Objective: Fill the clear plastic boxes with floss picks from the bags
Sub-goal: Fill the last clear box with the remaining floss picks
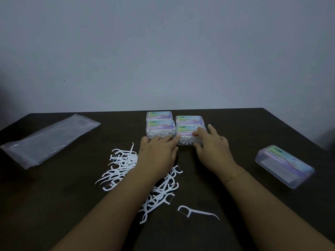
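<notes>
Four clear boxes (175, 126) sit grouped at the far middle of the dark table (253, 127), white picks showing through the two nearer ones. The right hand (211, 145) curls its fingers over the near right box (190, 135), thumb at its front. The left hand (158, 153) lies flat, fingers straight, touching the front of the near left box (160, 129). Loose floss picks (137, 178) are scattered nearer than the boxes, partly hidden under the left forearm. A fifth box (284, 165) lies right of the group, its contents unclear; a flat plastic bag (49, 140) lies left.
</notes>
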